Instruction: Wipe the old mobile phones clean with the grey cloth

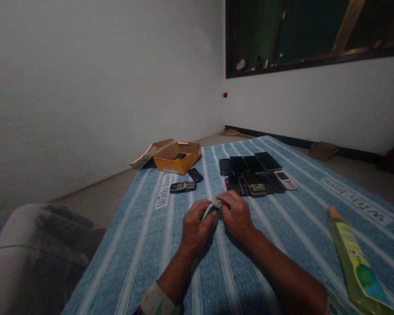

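Note:
My left hand (197, 225) is closed around a small mobile phone (209, 211), dark blue with a pale edge, partly hidden by the fingers. At the phone's upper end, my right hand (238, 214) pinches a small whitish piece of cloth (218, 202) against it; whether it is cloth or tissue is hard to tell. Beyond my left hand lie a keypad phone (183, 187) with a grey screen and a dark phone (195, 175). Past my right hand, several phones lie in two rows, among them a gold-framed phone (255, 183) and a white and pink phone (286, 180).
An orange cardboard box (179, 164) with its lid folded back stands at the far left, a dark phone inside. On the right, a bottle of yellowish liquid (357, 267) lies on the blue striped cloth (144, 245). Grey fabric (36, 253) is bunched at lower left.

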Demonstrator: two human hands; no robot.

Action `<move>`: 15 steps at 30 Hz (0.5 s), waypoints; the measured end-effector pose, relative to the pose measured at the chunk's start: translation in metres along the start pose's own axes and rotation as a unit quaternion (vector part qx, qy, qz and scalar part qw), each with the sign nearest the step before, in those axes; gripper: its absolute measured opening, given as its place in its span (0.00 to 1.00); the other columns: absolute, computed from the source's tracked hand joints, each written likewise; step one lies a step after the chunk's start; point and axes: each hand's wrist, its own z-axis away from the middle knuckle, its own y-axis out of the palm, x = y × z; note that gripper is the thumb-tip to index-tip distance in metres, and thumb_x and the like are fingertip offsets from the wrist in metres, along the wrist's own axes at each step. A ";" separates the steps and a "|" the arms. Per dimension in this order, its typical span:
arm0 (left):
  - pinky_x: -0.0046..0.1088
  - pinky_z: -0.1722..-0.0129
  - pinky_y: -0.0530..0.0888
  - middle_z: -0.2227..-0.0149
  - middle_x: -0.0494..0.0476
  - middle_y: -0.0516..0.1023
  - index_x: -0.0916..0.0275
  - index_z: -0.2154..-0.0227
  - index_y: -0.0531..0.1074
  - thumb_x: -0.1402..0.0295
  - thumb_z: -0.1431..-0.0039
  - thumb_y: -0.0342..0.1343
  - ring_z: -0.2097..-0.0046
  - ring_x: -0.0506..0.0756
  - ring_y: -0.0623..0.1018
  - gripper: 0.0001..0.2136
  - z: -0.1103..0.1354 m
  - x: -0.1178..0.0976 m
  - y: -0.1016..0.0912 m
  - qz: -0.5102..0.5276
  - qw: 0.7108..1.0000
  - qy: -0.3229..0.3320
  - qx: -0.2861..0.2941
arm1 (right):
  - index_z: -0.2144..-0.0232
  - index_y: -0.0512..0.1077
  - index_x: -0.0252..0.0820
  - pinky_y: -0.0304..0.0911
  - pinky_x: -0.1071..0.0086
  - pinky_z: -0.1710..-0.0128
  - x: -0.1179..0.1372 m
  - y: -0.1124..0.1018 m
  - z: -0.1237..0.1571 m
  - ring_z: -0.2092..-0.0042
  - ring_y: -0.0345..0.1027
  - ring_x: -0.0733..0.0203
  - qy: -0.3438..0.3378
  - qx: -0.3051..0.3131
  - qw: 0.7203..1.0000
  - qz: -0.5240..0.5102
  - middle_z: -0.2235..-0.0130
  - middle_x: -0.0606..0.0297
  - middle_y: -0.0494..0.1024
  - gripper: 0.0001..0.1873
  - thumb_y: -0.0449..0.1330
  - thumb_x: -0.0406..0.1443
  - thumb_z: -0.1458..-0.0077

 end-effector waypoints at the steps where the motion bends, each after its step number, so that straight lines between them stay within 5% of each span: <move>1: 0.38 0.51 0.74 0.60 0.58 0.80 0.61 0.64 0.76 0.68 0.45 0.55 0.56 0.58 0.78 0.07 0.003 0.000 -0.002 0.004 1.000 -0.010 -0.006 | 0.65 0.77 0.42 0.68 0.68 0.62 0.006 0.000 0.000 0.63 0.70 0.59 -0.019 0.004 1.000 0.010 0.67 0.61 0.75 0.18 0.50 0.23 0.49; 9: 0.37 0.55 0.76 0.63 0.55 0.81 0.59 0.66 0.76 0.66 0.46 0.55 0.60 0.58 0.79 0.08 0.027 -0.010 -0.032 -0.026 0.999 -0.046 0.005 | 0.69 0.73 0.41 0.63 0.66 0.65 0.051 0.001 0.010 0.65 0.63 0.57 -0.147 0.074 0.983 0.080 0.67 0.59 0.72 0.14 0.48 0.29 0.39; 15: 0.38 0.51 0.75 0.59 0.55 0.81 0.59 0.63 0.77 0.65 0.46 0.57 0.56 0.59 0.79 0.09 0.044 -0.011 -0.042 0.018 0.997 -0.072 -0.037 | 0.66 0.73 0.41 0.64 0.67 0.64 0.060 0.002 0.013 0.63 0.64 0.58 -0.137 0.100 0.985 0.043 0.67 0.59 0.72 0.14 0.48 0.28 0.40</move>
